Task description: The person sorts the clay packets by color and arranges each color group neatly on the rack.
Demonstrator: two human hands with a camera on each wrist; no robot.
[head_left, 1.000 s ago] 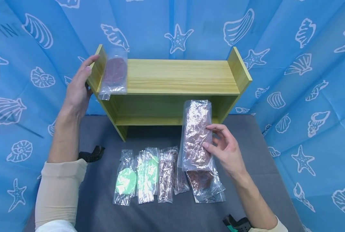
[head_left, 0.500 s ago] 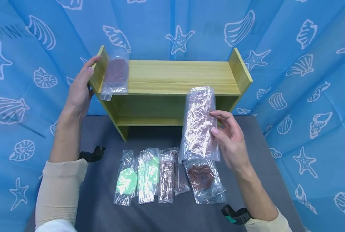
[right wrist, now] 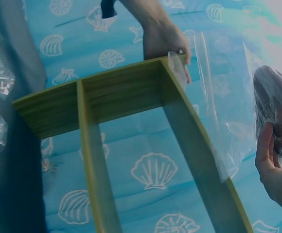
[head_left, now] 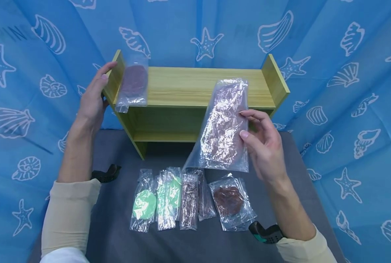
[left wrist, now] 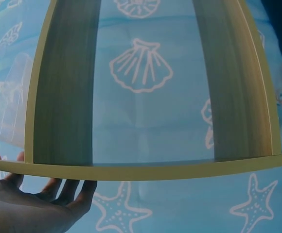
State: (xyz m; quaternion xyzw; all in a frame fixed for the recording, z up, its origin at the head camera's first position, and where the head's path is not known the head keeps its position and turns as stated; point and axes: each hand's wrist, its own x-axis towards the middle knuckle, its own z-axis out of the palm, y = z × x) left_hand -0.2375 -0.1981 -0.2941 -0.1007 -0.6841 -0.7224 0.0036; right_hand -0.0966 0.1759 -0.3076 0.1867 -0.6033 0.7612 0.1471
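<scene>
A wooden shelf (head_left: 198, 87) stands before me, with my left hand (head_left: 95, 91) at its left side panel. That hand's fingers lie along the outer face and bend over the edge, gripping the panel, as the left wrist view also shows. My right hand (head_left: 264, 142) pinches the right edge of a clear plastic bag (head_left: 225, 124) with a flat brownish thing inside. The bag hangs tilted before the shelf's right half. In the right wrist view, fingers press on the dark content (right wrist: 272, 97). Another bag with a brown oval (head_left: 134, 80) lies on the top board's left end.
On the grey table (head_left: 116, 219) lie several clear bags: ones with light green pieces (head_left: 145, 204), narrow brown ones (head_left: 189, 201), and a stack with a brown round piece (head_left: 228, 200) at right. The shelf's lower board (head_left: 166, 137) sits below. A blue shell-print curtain (head_left: 182, 29) hangs behind.
My right hand has lifted the brown-filled bag up and slightly right, toward the top board; its lower end now swings left. The stack beneath it is uncovered. My left hand keeps its place.
</scene>
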